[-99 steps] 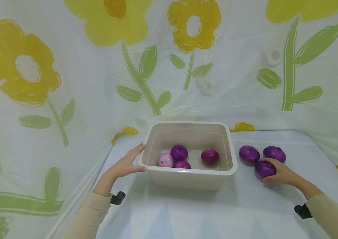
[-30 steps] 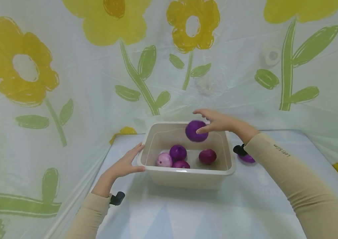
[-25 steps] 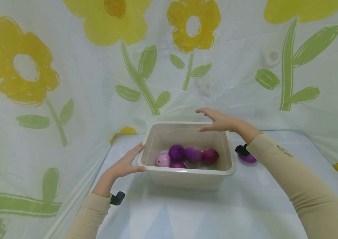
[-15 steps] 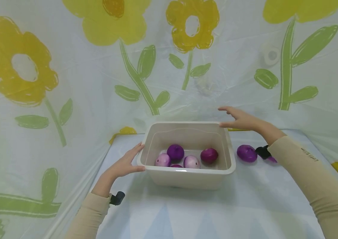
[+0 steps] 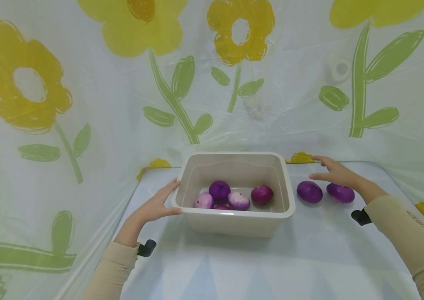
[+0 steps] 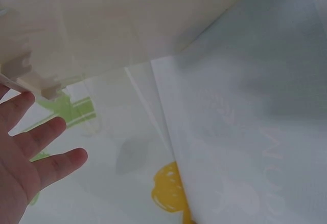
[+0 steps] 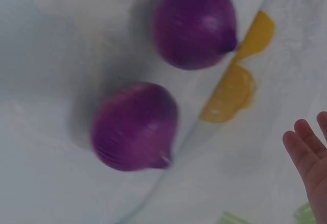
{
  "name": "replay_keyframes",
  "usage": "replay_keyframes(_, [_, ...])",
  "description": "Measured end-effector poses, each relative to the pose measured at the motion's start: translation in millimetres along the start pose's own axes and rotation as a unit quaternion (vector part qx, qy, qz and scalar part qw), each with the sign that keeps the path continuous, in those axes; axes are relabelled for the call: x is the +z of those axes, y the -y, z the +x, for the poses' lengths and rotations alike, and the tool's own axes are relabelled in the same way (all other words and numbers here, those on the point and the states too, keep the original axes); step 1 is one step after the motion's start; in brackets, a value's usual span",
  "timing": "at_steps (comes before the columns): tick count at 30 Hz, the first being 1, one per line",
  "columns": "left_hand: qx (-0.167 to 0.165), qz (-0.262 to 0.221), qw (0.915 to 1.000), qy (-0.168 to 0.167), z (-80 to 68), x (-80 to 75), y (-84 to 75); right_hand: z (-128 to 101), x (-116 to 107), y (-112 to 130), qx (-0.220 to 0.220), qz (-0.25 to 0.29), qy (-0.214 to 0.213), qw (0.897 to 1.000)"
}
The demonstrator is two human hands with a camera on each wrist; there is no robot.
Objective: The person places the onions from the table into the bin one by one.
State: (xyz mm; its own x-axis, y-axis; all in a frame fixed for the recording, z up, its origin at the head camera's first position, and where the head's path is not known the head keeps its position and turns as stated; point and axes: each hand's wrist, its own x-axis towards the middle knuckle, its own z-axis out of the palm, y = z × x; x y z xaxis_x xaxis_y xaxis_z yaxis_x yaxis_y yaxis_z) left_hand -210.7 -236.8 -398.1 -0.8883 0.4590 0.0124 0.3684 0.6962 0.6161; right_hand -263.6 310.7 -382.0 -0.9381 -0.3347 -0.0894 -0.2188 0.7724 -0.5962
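— On the table [image 5: 215, 275], to the right of the cream box [image 5: 230, 225], what does the right hand [image 5: 337, 171] have?

— Nothing. It hangs in the air near the inner onion [image 5: 309, 192] and the outer onion [image 5: 341, 194], both purple, its thumb and fingers wide apart. The inner one lies just beside the box, with a narrow gap between the two.

— And the left hand [image 5: 157, 206]?

— At the box's left rim, fingers spread and nearly straight, thumb toward the front corner. It touches without clasping. I think that light contact is enough to steady the box.

— How should an onion be taken well?

— From above, I'd say, palm over the widest part, thumb and fingers on opposite sides, since the skin looks smooth. The right wrist view shows both tips turned toward the flowered curtain [image 5: 121, 104]; I wouldn't pinch there.

— Which is easier?

— Probably the outer one. Beside the inner one, fingers could knock the box.

— What's inside the box?

— A dark onion [image 5: 219, 190], a pale onion [image 5: 204, 201], a streaked onion [image 5: 239, 201], a reddish onion [image 5: 262, 195], and a front onion [image 5: 222, 207] mostly hidden by the wall. Onions released low should roll and bruise less.
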Motion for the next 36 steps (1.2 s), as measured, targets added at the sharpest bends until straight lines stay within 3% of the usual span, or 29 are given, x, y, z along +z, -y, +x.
replay_keyframes(9, [0.007,-0.005,1.0,-0.003,0.3,-1.6,-0.3,5,41,-41,0.042,0.029,0.009,0.999])
replay_keyframes(16, [0.013,-0.005,0.9999,-0.002,0.2,-2.4,-0.2,12,67,-55,0.053,0.061,-0.002,0.997])
replay_keyframes(21, [0.017,-0.006,0.9998,-0.005,0.7,-3.1,-0.2,15,82,-60,0.064,0.052,-0.023,0.996])
replay_keyframes(29, [0.016,-0.008,0.9998,-0.001,0.4,-2.3,-1.1,15,97,-65,0.093,0.079,-0.049,0.991])
replay_keyframes(36, [0.013,-0.013,0.9998,-0.001,0.4,-1.7,-0.3,16,95,-62,0.093,0.082,-0.056,0.991])
